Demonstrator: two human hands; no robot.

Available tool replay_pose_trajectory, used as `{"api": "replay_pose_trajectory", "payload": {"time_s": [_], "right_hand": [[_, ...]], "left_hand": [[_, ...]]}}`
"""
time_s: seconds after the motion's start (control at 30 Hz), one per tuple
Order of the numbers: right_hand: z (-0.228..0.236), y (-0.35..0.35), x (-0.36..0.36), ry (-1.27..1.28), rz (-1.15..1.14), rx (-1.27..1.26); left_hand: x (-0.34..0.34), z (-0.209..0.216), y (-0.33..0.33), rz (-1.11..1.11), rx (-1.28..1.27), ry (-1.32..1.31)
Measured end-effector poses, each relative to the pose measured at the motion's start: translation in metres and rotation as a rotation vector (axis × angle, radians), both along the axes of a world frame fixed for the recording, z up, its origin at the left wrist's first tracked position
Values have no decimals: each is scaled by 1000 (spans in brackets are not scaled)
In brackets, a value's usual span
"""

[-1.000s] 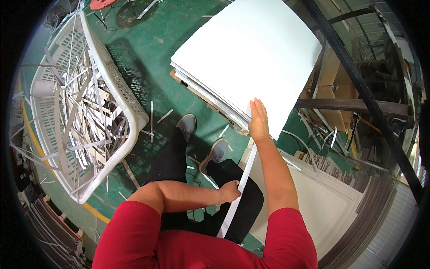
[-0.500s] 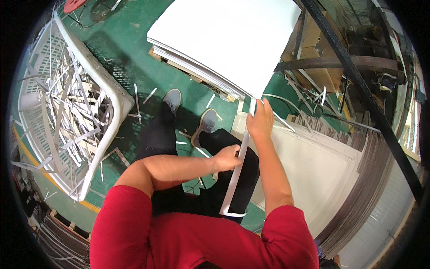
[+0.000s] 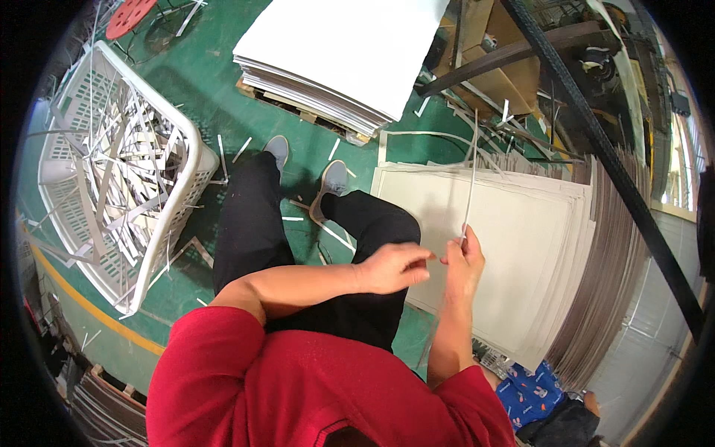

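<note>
My right hand (image 3: 463, 264) pinches a long, thin white strip (image 3: 472, 179), apparently cardboard, seen nearly edge-on. It points away from me over the stack of pale cardboard sheets (image 3: 499, 246) on the right. Below the hand a faint, blurred length runs along my right forearm; I cannot tell whether it is the same strip. Just left of the right hand, my left hand (image 3: 396, 268) is empty, with thumb and fingers apart above my knee. A stack of large white sheets (image 3: 335, 52) lies on a pallet ahead.
A white plastic basket (image 3: 195, 160) full of cut strips stands at the left. Strips litter the green floor (image 3: 197, 86). A black bar (image 3: 596, 141) crosses the right side. Behind the right stack are cardboard boxes (image 3: 514, 67). Blue patterned cloth (image 3: 530, 395) lies at lower right.
My left hand has let go of the strip. The right hand has drawn back toward me and right, turning the strip edge-on. My view has shifted, with the right stack now more exposed.
</note>
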State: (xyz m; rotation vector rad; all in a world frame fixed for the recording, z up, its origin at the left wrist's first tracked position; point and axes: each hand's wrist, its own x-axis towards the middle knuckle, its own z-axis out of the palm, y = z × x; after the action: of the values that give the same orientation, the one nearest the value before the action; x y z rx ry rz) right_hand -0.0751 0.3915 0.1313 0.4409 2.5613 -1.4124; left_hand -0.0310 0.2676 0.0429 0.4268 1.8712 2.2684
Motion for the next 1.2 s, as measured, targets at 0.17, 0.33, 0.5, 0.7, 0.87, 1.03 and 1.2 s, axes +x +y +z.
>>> {"api": "replay_pose_trajectory", "payload": {"time_s": [0.17, 0.33, 0.5, 0.7, 0.87, 1.03, 1.2], "right_hand": [[74, 9, 35, -154, 269, -54], [121, 9, 70, -313, 615, -208], [152, -7, 72, -347, 657, -173], [95, -2, 10, 282, 916, 148], [102, -111, 2, 518, 1033, 21], [95, -152, 6, 810, 1272, 15], [129, -103, 4, 559, 1003, -228]], "left_hand": [[-47, 13, -77, 802, -107, 157], [-78, 32, -146, 744, -34, 333], [-57, 36, -138, 183, 364, 161], [-8, 64, -72, -113, 825, -198], [21, 59, -32, -152, 810, -155], [28, 66, -39, -19, 602, -77], [31, 82, -96, 373, 812, -138]]}}
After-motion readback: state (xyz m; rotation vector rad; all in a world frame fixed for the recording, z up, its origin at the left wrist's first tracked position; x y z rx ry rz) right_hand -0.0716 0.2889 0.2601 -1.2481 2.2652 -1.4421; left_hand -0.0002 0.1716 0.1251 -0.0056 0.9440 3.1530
